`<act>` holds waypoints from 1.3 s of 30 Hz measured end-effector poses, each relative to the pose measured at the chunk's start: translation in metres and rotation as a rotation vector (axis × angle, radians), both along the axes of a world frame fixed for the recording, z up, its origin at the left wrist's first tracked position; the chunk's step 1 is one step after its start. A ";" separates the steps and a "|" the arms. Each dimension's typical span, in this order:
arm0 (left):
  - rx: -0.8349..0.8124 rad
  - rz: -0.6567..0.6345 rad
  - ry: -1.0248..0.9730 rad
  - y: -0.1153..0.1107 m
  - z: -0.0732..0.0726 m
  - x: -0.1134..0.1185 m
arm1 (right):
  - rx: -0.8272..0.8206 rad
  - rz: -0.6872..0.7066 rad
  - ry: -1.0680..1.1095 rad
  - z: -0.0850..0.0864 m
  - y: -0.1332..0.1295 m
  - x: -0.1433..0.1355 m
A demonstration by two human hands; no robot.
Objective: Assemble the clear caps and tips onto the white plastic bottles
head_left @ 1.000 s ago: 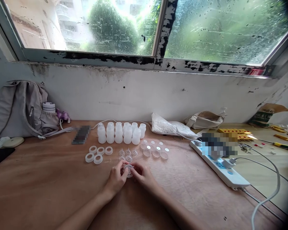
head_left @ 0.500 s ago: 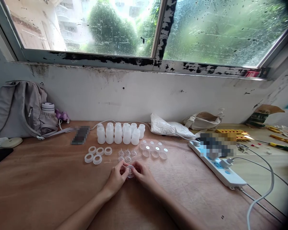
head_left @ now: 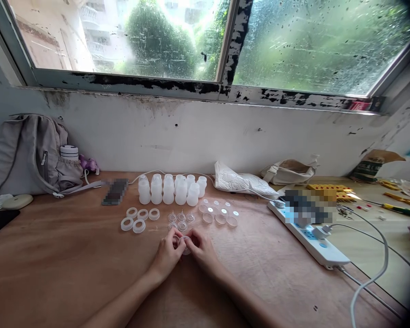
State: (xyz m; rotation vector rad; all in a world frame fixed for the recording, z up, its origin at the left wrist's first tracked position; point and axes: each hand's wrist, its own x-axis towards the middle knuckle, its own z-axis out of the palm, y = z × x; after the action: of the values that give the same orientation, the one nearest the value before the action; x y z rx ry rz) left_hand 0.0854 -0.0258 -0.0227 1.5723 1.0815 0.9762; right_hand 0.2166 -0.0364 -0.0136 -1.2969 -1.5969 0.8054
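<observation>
Head view, hands (head_left: 168,253) together, pinching translucent ring (head_left: 186,251)

The bottles (head_left: 168,189) look like frosted, translucent plastic. The tabletop (head_left: 71,255) appears smooth wood; the backpack (head_left: 34,155) is matt cloth.

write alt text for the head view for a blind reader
A person's left hand and right hand pinch a translucent round plastic piece at a brown wooden table, with loose translucent plastic rings and frosted white plastic bottles beyond.
</observation>
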 end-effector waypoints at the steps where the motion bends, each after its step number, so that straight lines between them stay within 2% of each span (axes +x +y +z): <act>1: 0.008 0.007 -0.002 0.001 -0.001 0.000 | 0.006 -0.005 0.004 -0.001 0.000 -0.001; 6: -0.055 0.067 -0.115 0.002 0.000 0.001 | -0.135 0.018 0.206 -0.006 0.002 0.000; 8: -0.077 0.068 -0.070 0.001 0.003 0.001 | -0.139 0.017 0.229 -0.007 0.003 0.002; 12: 0.074 0.058 0.158 0.000 0.011 -0.003 | -0.050 0.001 0.100 -0.004 0.002 0.006; 15: 0.139 0.073 0.169 0.000 0.012 -0.004 | -0.011 0.002 0.021 -0.002 0.002 0.008; 21: 0.086 0.084 0.103 -0.002 0.007 -0.001 | -0.070 0.068 -0.002 -0.001 0.003 0.007; 25: 0.062 0.086 0.052 -0.002 0.005 0.001 | -0.001 0.069 -0.065 -0.001 0.001 0.006; 31: -0.088 -0.036 -0.055 0.008 -0.006 -0.001 | 0.125 0.023 -0.172 -0.002 -0.001 0.006; 34: -0.074 -0.015 -0.077 0.009 -0.006 -0.001 | 0.022 0.000 -0.041 -0.003 0.001 0.005; 37: -0.060 0.031 -0.104 0.006 -0.002 -0.001 | -0.133 0.059 0.093 -0.005 0.001 0.004; 39: -0.052 0.050 -0.101 0.005 0.001 -0.001 | -0.146 0.072 0.095 -0.006 0.001 0.004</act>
State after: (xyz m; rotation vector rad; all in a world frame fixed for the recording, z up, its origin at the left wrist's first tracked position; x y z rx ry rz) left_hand 0.0840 -0.0213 -0.0217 1.4453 1.0721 1.0417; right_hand 0.2204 -0.0357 -0.0192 -1.2894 -1.5399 1.0294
